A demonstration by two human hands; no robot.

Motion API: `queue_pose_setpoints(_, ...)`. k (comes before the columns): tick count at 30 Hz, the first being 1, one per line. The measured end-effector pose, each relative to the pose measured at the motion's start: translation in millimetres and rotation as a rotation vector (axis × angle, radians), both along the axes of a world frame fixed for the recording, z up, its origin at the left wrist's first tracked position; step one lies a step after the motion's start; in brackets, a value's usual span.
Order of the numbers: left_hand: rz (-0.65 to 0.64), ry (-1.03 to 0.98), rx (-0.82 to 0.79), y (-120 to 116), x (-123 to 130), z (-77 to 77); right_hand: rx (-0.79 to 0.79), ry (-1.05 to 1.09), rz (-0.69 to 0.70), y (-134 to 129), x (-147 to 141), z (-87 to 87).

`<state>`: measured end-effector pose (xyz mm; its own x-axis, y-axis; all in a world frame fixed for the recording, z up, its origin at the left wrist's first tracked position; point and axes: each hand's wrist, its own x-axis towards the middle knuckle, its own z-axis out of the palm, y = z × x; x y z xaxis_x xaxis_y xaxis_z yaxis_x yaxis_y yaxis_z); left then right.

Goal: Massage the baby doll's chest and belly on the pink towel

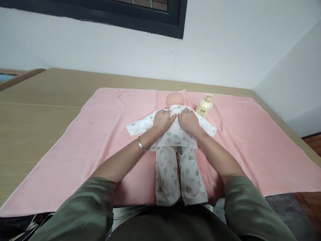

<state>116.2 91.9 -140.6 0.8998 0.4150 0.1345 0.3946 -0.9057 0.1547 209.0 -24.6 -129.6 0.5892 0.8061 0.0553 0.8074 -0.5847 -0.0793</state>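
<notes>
A baby doll (175,99) lies on a pink blanket (120,134), its smooth bald head toward the wall and no face visible. It wears a white printed top (173,137) with long sleeves spread to both sides and matching printed trousers (168,174) that reach the near edge. My left hand (163,119) is on the left side of the doll's upper body, fingers curled over the shoulder, thumb pointing inward. Mirroring it, my right hand (188,119) curls over the other shoulder. Both thumbs nearly meet at the middle of the top. The fingertips are partly hidden.
A cream pump bottle (204,105) stands on the blanket, just right of the doll's head. The blanket covers much of a wooden table (32,130) and hangs at its near edge. Behind are a white wall (215,50) and a dark window frame (140,20).
</notes>
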Motion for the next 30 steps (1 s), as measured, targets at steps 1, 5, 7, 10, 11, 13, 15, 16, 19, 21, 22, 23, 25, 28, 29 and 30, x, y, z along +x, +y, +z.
queue_pose_setpoints(1,-0.002,-0.008,0.0,-1,-1,0.6,0.001,0.006,-0.001,1,3,-1.8)
queue_pose_setpoints(5,0.024,-0.027,-0.01,-9,-4,2.6,0.007,0.134,0.003,2,20,-4.0)
queue_pose_setpoints(7,0.07,-0.024,-0.009,-15,-6,2.3,0.01,0.129,0.003,2,23,-3.2)
queue_pose_setpoints(10,0.134,-0.051,-0.016,-16,-7,0.0,0.022,0.03,-0.018,0,15,0.1)
queue_pose_setpoints(11,0.135,-0.064,-0.023,-15,-6,-0.9,0.025,-0.011,-0.03,-1,9,2.0)
queue_pose_setpoints(13,0.107,-0.065,-0.039,-8,-5,-2.5,0.025,-0.082,-0.059,-3,-2,7.3)
queue_pose_setpoints(15,0.056,-0.027,-0.055,0,-3,-3.7,0.017,-0.103,-0.075,-5,-13,13.3)
queue_pose_setpoints(16,0.035,-0.01,-0.06,4,-2,-4.2,0.009,-0.1,-0.074,-5,-17,16.0)
queue_pose_setpoints(19,0.004,0.006,-0.048,9,-1,-5.0,-0.012,-0.059,-0.071,-4,-20,20.6)
queue_pose_setpoints(21,0.003,0.005,-0.025,7,0,-4.2,-0.014,0.001,-0.103,-2,-14,20.0)
queue_pose_setpoints(22,0.005,0.007,-0.014,5,0,-3.2,-0.013,0.04,-0.12,-1,-10,18.9)
queue_pose_setpoints(23,0.008,0.012,-0.003,3,1,-2.0,-0.011,0.08,-0.132,0,-5,17.5)
queue_pose_setpoints(25,-0.002,0.018,0.026,-1,1,0.7,-0.004,0.137,-0.139,2,2,14.9)
queue_pose_setpoints(28,-0.048,0.027,0.077,-5,0,3.3,0.012,0.155,-0.12,2,7,13.2)
queue_pose_setpoints(29,-0.06,0.026,0.093,-5,0,3.7,0.016,0.153,-0.11,1,6,13.2)
queue_pose_setpoints(30,-0.069,0.025,0.108,-6,-1,3.8,0.017,0.149,-0.098,1,5,13.3)
